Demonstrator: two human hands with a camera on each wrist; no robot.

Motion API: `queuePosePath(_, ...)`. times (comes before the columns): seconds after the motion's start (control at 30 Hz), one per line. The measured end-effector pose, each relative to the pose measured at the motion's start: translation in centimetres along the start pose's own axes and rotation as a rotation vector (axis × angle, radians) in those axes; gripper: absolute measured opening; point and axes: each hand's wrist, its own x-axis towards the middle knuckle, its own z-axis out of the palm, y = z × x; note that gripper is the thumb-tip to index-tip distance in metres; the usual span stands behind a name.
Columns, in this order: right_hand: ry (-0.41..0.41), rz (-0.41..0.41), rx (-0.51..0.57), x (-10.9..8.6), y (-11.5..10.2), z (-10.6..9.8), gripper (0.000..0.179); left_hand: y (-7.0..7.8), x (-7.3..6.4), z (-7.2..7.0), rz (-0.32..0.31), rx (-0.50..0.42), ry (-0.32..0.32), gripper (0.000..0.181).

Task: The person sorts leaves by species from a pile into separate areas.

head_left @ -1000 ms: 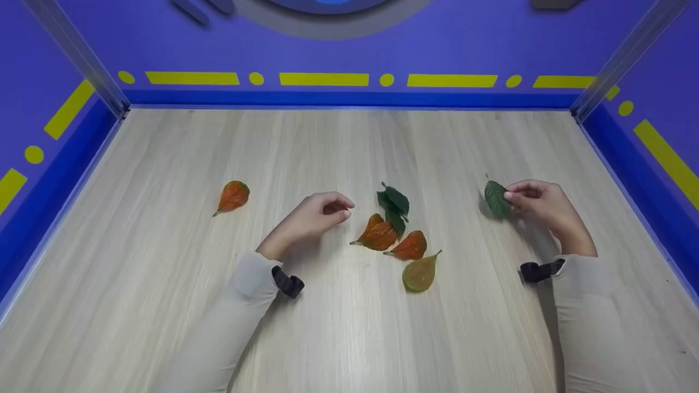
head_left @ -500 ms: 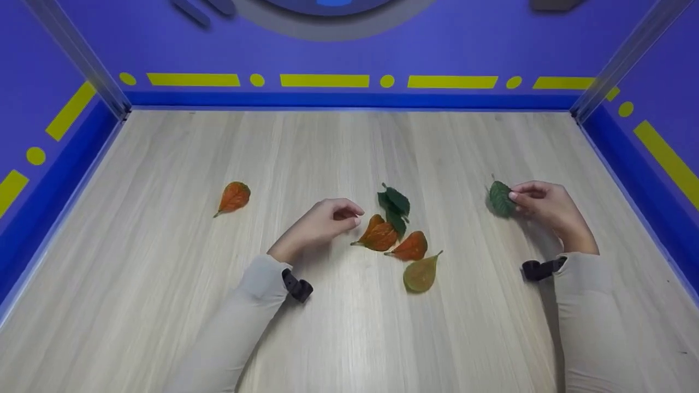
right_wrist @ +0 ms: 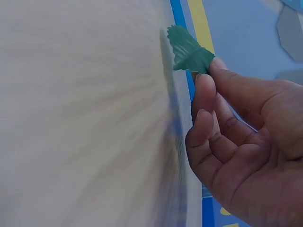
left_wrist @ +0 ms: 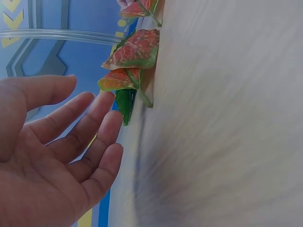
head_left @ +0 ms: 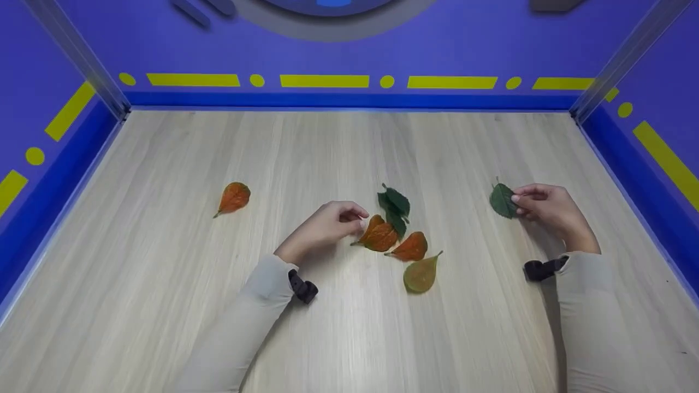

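Note:
My right hand [head_left: 551,210] pinches a green leaf with toothed edges [head_left: 503,201] between thumb and forefinger, close over the right side of the table. In the right wrist view that leaf [right_wrist: 188,51] sticks out past the fingertips. My left hand [head_left: 327,224] holds nothing; its fingers are relaxed, with the tips right at the overlapping orange leaves [head_left: 380,237]. The left wrist view shows the same orange leaves [left_wrist: 137,49] just beyond the spread fingers [left_wrist: 110,127]. Dark green leaves [head_left: 394,203] lie behind them, partly overlapped.
Another orange leaf [head_left: 410,246] and a yellow-green leaf [head_left: 420,275] lie at the near right of the pile. A single orange leaf [head_left: 235,197] rests alone on the left of the wooden table [head_left: 164,305]. Blue-purple walls [head_left: 349,60] enclose the back and sides.
My left hand has moved right, up to the orange leaves. The right hand has shifted slightly right with the green leaf, which has turned a little. The leaves on the table have stayed put.

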Motion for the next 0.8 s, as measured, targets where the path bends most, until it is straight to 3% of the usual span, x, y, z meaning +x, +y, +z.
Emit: queuePosePath(0.8,-0.016,0.018,0.053,0.03,0.39,-0.35,0.038,-0.26,0.31,0.70,-0.076,0.001,-0.019,0.028)
